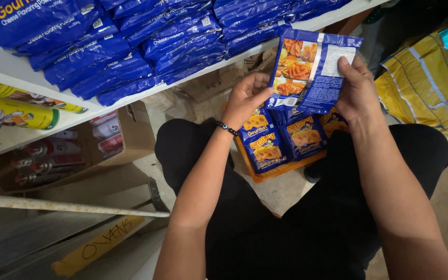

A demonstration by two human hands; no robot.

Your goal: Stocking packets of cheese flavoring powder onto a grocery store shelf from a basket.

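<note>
Both hands grip one blue pouch (pixel 309 70), back side up: left hand (pixel 245 98) pinches its lower-left edge, right hand (pixel 356 88) closes on its right edge. Below, three similar pouches (pixel 281 140) lie in an orange tray (pixel 265 173). Overlapping blue packets (pixel 130 52) crowd the white shelf (pixel 6 72); two yellow cans (pixel 11 111) lie beneath.

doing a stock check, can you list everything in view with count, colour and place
held packet: one, blue with snack photos, back side up, gripped by both hands
shelf packets: many, blue, overlapping rows on the white shelf
orange tray: one, on the floor between the knees
tray packets: at least three, blue with yellow cheese art, in the tray
yellow tubes: two, lower shelf at left
cardboard box: one, brown, under the shelf, bottles inside
yellow bags: a few, at right
bead bracelet: one, dark, left wrist
left hand: on the packet's left edge
right hand: on its right edge
</note>
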